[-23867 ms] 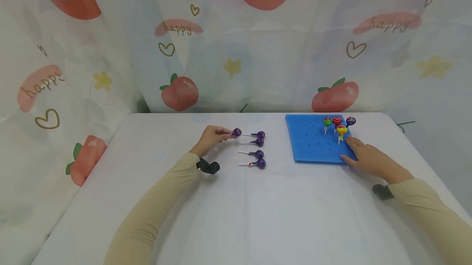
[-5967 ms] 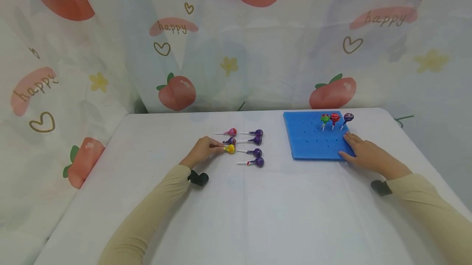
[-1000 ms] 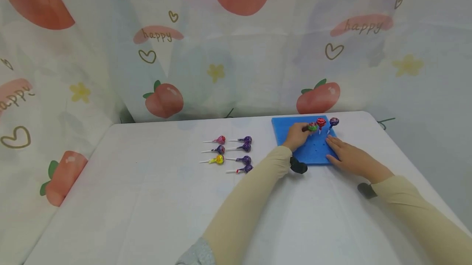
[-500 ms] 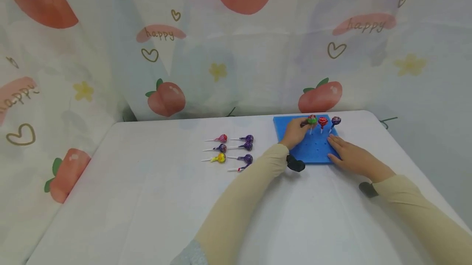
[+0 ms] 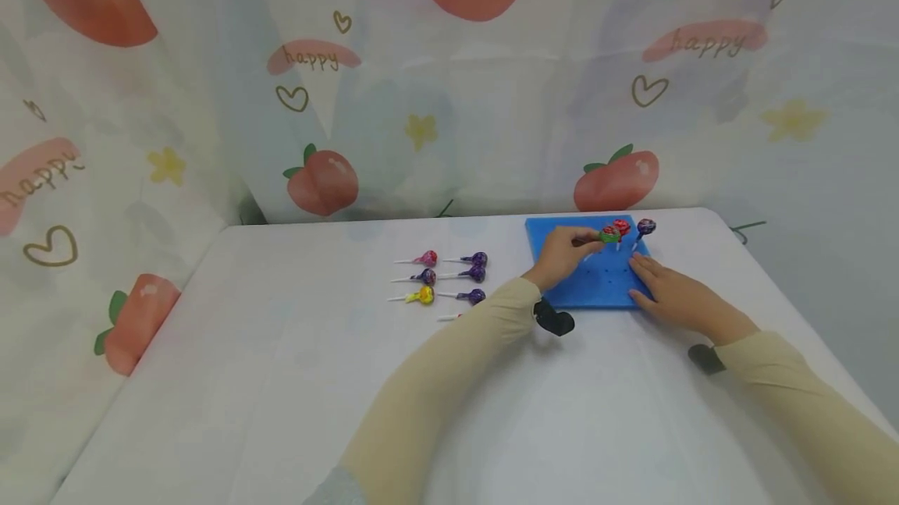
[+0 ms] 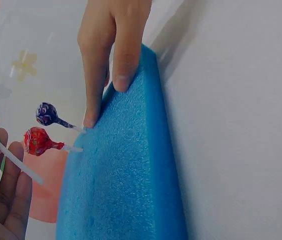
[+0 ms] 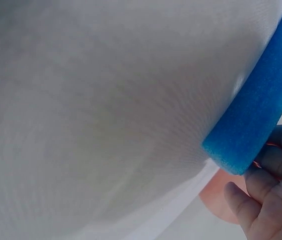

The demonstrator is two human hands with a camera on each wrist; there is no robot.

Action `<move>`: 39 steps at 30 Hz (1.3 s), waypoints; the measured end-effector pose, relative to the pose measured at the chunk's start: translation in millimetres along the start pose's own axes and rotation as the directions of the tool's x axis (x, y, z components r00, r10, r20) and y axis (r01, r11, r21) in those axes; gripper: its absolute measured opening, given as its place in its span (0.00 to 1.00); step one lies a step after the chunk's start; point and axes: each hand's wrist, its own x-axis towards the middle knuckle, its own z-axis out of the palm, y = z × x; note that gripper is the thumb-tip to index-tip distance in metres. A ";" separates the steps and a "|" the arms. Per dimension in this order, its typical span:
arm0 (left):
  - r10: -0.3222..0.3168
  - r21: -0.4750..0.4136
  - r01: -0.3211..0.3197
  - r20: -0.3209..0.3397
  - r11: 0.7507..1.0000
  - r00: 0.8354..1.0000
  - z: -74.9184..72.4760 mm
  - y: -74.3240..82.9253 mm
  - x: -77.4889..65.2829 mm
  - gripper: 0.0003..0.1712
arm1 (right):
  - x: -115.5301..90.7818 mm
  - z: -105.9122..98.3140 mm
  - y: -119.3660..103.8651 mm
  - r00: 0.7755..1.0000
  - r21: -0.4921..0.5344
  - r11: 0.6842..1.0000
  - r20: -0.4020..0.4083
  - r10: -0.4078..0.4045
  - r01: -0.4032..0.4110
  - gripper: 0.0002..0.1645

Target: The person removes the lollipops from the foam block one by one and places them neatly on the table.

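My left hand [image 5: 558, 257] pinches a green lollipop [image 5: 609, 234] by the top of its stick, over a blue foam board [image 5: 591, 296]. In the left wrist view the white stick [image 6: 20, 164] slants down, its lower end free of the foam. A red lollipop [image 6: 37, 141] and a dark purple lollipop [image 6: 46, 114] stand stuck in the board close by. My right hand [image 5: 670, 296] rests on the board's right edge with straight fingers. In the right wrist view, fingers [image 7: 261, 184] of that hand show beside the board's corner.
Left of the board, lollipops lie in two columns on the white table [image 5: 281, 380]. One column has pink [image 5: 428, 258], purple [image 5: 427, 277] and yellow [image 5: 425, 296] ones. Several purple lollipops [image 5: 477, 274] form the other, the nearest partly hidden by my left sleeve [image 5: 435, 380].
Earlier the yellow lollipop stood in the board; now it lies on the table below the pink and purple ones. Within the last second my left hand pulled the green lollipop out. The right hand stayed put.
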 end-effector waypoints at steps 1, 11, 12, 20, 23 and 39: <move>-0.005 -0.001 0.005 0.004 1.000 1.000 -0.3 0.2 -1.5 0.14 | 0.1 -0.2 0.2 1.000 0.000 1.000 0.003 0.002 -0.002 0.43; 0.030 0.053 -0.035 0.078 0.998 0.996 -13.9 6.6 -19.8 0.15 | 2.2 -1.3 1.7 1.000 0.001 1.000 0.011 0.010 -0.010 0.43; 0.038 0.060 -0.043 0.087 0.997 0.995 -15.9 7.7 -22.4 0.15 | 2.3 -1.4 1.8 1.000 0.000 1.000 0.012 0.010 -0.010 0.43; 0.059 0.125 -0.075 0.125 0.989 0.990 -34.8 12.8 -41.4 0.16 | 3.2 -4.0 0.8 0.999 0.006 1.000 0.024 0.024 -0.024 0.44; 0.071 0.123 -0.087 0.128 0.989 0.989 -43.6 13.7 -48.6 0.15 | 3.2 -4.2 0.6 0.999 0.007 1.000 0.030 0.027 -0.027 0.44; 0.093 0.200 -0.114 0.113 0.973 0.989 -88.1 8.7 -83.8 0.12 | 4.0 3.9 3.7 0.999 0.020 1.000 0.034 0.023 -0.024 0.45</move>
